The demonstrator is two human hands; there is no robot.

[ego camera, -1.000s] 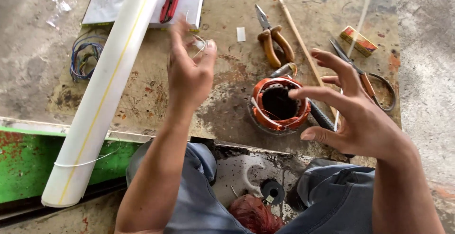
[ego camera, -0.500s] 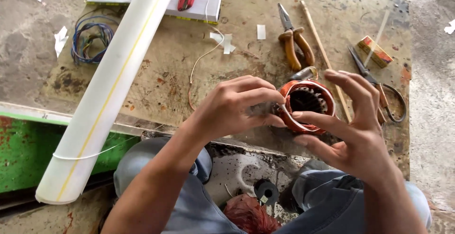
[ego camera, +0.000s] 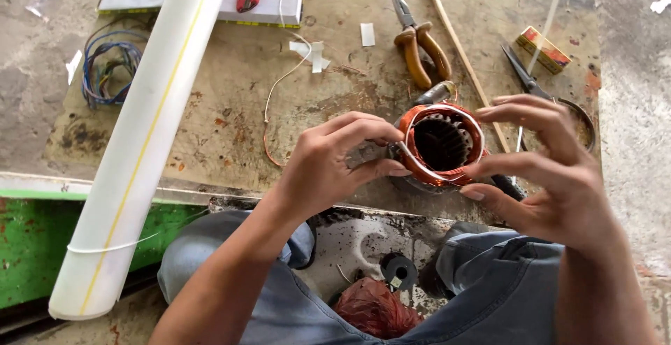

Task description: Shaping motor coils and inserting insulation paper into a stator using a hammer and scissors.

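Since a second ago, raised left hand (ego camera: pixel 328 167) dropped onto the copper-wound motor core (ego camera: pixel 440 146) at the desk (ego camera: pixel 231 128) front edge, grip pinching its white wire, right hand (ego camera: pixel 552 170) spread, steadying the rim; tucking, seemingly, careful pull next.

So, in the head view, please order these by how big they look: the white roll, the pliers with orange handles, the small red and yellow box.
1. white roll, by far the largest.
2. pliers.
3. small box, the smallest.
All three lie on the same board, so nearness hardly matters.
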